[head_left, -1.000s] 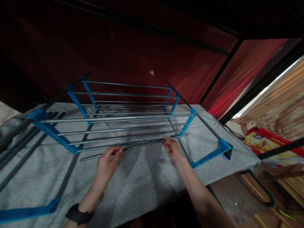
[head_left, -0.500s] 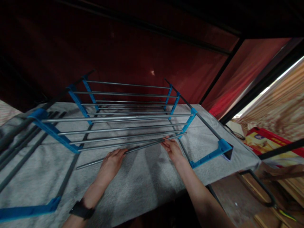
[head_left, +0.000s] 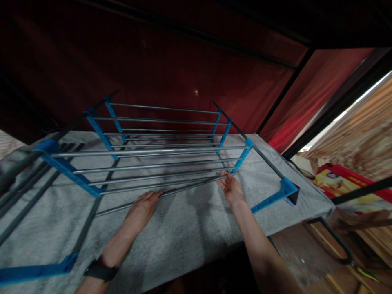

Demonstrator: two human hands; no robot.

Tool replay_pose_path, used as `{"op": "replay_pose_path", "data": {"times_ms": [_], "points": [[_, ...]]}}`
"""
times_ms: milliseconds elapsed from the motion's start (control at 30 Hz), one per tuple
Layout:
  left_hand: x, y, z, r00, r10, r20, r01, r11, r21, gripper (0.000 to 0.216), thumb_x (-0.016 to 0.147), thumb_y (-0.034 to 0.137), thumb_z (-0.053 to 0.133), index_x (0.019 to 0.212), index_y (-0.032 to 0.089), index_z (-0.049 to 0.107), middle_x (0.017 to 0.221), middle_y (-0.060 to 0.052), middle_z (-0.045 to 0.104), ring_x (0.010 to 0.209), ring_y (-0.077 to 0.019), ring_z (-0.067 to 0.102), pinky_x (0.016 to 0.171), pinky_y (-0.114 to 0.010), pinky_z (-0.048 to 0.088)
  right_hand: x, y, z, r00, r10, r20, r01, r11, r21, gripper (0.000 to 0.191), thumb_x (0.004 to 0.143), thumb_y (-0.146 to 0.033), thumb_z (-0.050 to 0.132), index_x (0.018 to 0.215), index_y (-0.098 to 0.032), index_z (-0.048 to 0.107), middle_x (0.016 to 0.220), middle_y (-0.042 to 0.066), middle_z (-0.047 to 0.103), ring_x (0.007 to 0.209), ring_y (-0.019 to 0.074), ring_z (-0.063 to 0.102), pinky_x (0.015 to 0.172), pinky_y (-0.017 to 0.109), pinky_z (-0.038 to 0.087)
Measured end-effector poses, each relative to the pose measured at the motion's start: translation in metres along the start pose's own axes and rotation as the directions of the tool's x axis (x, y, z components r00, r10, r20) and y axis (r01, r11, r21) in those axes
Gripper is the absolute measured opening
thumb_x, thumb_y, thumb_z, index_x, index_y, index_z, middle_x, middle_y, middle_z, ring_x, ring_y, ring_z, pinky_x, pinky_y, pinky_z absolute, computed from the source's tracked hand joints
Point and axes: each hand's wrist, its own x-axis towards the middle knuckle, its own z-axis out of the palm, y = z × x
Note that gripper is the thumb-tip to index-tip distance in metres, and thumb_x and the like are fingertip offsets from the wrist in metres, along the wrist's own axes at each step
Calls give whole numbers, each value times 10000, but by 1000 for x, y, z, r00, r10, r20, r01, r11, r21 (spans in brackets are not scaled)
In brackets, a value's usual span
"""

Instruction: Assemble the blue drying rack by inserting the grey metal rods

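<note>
A thin grey metal rod (head_left: 186, 188) slants across the front of a rack (head_left: 153, 152) made of grey tubes and blue plastic brackets. My left hand (head_left: 144, 204) is closed over the rod toward its left end, palm down. Near the other end, my right hand (head_left: 229, 185) pinches the rod close to the blue bracket (head_left: 243, 156) on the rack's right side. The rod's right tip is close to the lower part of that bracket; whether it touches I cannot tell. Its left end lies free beside the left upright tube.
A grey cloth (head_left: 180, 237) covers the table. Several loose tubes (head_left: 45, 175) lie at the left. Blue end brackets (head_left: 272, 199) jut toward me at both sides. A red and yellow box (head_left: 352, 179) stands at the right, beyond the table edge. Behind the rack hangs a dark red sheet (head_left: 171, 61).
My right hand has slid right along the rod toward its right end, near the bracket. The rod has shifted slightly left, and my left hand has moved a little left with it.
</note>
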Motion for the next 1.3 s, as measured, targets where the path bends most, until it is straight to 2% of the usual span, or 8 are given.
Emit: {"op": "replay_pose_path", "data": {"times_ms": [67, 167, 267, 367, 633, 867, 1167, 1300], "points": [[0, -3, -1, 999, 40, -5, -39, 998, 42, 271, 778, 115, 658, 969, 271, 772, 935, -60, 720, 995, -258, 643, 1066, -355, 404, 3, -4, -3, 1000, -12, -17, 12, 1000, 13, 126, 884, -191, 577, 765, -222, 603, 681, -25, 682, 627, 95, 661, 663, 221, 579], [1, -11, -2, 988, 144, 49, -152, 959, 239, 279, 850, 164, 581, 1057, 253, 746, 988, -62, 720, 982, -246, 650, 1011, -368, 455, 6, -11, -8, 999, -34, -42, 35, 999, 30, 127, 897, -206, 558, 775, -223, 594, 678, -33, 682, 627, 88, 657, 655, 213, 573], [1, -19, -3, 960, 237, 147, -278, 842, 462, 356, 933, 180, 435, 1170, 227, 697, 1069, -69, 712, 996, -234, 651, 951, -380, 498, 9, -16, -13, 997, -45, -64, 47, 998, 40, 144, 913, -204, 527, 785, -219, 590, 680, -41, 686, 614, 76, 650, 638, 193, 560], [1, -22, -5, 940, 287, 184, -340, 751, 565, 383, 956, 188, 390, 1212, 216, 674, 1081, -75, 710, 1017, -234, 653, 925, -380, 516, 12, -18, -15, 996, -41, -80, 45, 998, 43, 158, 919, -194, 510, 784, -214, 588, 674, -44, 685, 593, 69, 640, 622, 183, 549], [1, -20, -4, 929, 330, 166, -365, 746, 556, 333, 974, 308, 449, 1206, 212, 666, 1071, -75, 711, 1008, -237, 656, 897, -383, 528, 16, -17, -16, 994, -37, -100, 41, 998, 43, 172, 935, -213, 499, 797, -210, 600, 693, -36, 693, 597, 73, 645, 613, 189, 546], [-1, -9, 0, 938, 301, 170, -338, 693, 637, 299, 982, 255, 459, 1162, 183, 686, 1035, -99, 714, 961, -243, 662, 891, -397, 513, 16, -12, -17, 996, -51, -79, 53, 998, 20, 133, 927, -193, 541, 824, -214, 621, 723, -44, 702, 623, 60, 651, 634, 166, 548], [-9, 8, 4, 924, 346, 160, -359, 648, 672, 300, 987, 229, 456, 1192, 196, 673, 1038, -93, 702, 988, -250, 648, 923, -407, 488, -10, 16, -9, 998, 28, 61, -26, 999, -29, 124, 804, -86, 672, 765, -195, 626, 729, -2, 717, 673, 109, 686, 689, 228, 603], [-19, 21, 11, 929, 325, 177, -354, 643, 679, 297, 980, 205, 468, 1196, 182, 671, 1088, -99, 699, 1013, -248, 642, 938, -398, 478, -29, 34, -5, 991, 65, 120, -60, 997, -42, 138, 771, -85, 704, 740, -196, 629, 753, -3, 725, 695, 112, 689, 716, 235, 609]]}}
